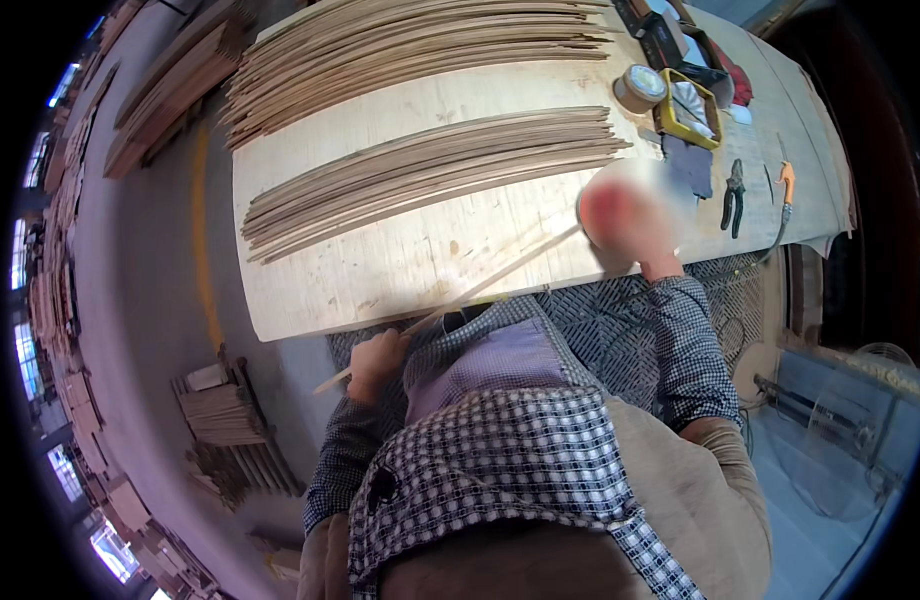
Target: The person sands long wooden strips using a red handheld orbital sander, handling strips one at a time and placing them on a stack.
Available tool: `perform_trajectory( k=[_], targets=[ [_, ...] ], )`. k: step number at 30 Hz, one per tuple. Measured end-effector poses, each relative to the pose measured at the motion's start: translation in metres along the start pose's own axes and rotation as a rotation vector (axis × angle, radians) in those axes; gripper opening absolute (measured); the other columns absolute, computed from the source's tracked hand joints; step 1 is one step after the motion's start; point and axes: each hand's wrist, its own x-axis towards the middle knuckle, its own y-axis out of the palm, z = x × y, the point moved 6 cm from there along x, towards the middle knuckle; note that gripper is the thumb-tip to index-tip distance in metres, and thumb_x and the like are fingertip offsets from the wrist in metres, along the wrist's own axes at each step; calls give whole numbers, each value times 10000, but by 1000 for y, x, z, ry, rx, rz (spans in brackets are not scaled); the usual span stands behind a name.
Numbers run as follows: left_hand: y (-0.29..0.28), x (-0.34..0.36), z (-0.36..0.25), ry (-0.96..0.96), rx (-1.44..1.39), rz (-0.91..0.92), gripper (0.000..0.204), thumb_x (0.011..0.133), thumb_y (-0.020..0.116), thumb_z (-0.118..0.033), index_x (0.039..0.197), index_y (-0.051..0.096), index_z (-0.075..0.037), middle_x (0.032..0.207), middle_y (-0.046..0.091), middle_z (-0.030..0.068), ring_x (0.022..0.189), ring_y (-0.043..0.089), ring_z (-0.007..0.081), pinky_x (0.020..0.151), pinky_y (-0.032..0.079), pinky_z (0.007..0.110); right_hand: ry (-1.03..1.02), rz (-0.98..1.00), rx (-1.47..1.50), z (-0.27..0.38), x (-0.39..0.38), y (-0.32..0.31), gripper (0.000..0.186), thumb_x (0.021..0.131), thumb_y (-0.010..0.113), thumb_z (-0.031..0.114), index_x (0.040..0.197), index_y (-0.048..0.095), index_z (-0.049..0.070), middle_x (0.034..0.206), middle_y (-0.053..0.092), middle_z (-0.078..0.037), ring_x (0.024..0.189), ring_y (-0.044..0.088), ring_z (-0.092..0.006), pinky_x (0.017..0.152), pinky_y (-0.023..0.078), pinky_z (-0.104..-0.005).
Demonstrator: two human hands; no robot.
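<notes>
A thin, pale wooden strip [510, 270] slants from my left side up over the table edge. My left hand [378, 362] is closed round its near part, and the strip's end sticks out beyond the fist. The far end meets a rounded red thing [608, 212] on the table. My right hand [648, 235] is on that red thing; both are blurred, so its kind and the separate fingers cannot be made out. Just beyond lies a bundle of thin brown wooden strips [430, 175], laid side by side.
A larger stack of strips [420, 50] lies at the table's far side. To the right are a round tub [640, 88], a yellow tray [715, 130], a dark cloth [688, 165], black pliers [734, 198] and an orange air gun [787, 183] with a hose. Boards [175, 95] stand at left.
</notes>
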Motion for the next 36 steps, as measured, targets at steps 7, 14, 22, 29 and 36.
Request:
perform_trajectory(
  k=[7, 14, 22, 29, 36],
  targets=[
    [-7, 4, -7, 81, -82, -99, 317, 902, 485, -362, 758, 539, -85, 672, 611, 172, 647, 596, 386, 574, 458, 504, -291, 164, 31, 128, -5, 43, 555, 697, 695, 225, 1206, 515, 93, 1078, 562, -151, 987, 564, -309, 829, 464, -399],
    [-13, 6, -4, 92, -94, -145, 301, 893, 508, -359, 751, 536, -95, 679, 613, 161, 638, 600, 365, 571, 461, 486, -475, 177, 243, 247, -63, 15, 511, 724, 594, 136, 1208, 514, 282, 950, 527, -212, 758, 587, -369, 596, 511, -444],
    [-20, -11, 4, 178, -87, -277, 243, 852, 564, -328, 734, 533, -118, 645, 599, 101, 602, 604, 319, 506, 457, 452, 173, -2, 110, 61, -14, 1, 556, 802, 579, 424, 1271, 473, 143, 1044, 574, -194, 954, 593, -350, 795, 481, -423],
    [-21, 1, 0, 210, -105, -36, 219, 865, 534, -298, 770, 553, -101, 633, 582, 159, 613, 583, 367, 554, 447, 490, 256, -21, 99, 66, -17, -19, 546, 776, 594, 458, 1271, 485, 255, 1056, 567, -215, 910, 605, -376, 796, 489, -436],
    [-9, 7, 10, 306, -186, -113, 241, 888, 504, -302, 776, 585, -104, 674, 587, 149, 643, 578, 373, 604, 450, 501, -331, 53, 270, 234, -57, 23, 470, 758, 629, 188, 1216, 524, 214, 1022, 536, -199, 853, 579, -377, 721, 502, -430]
  ],
)
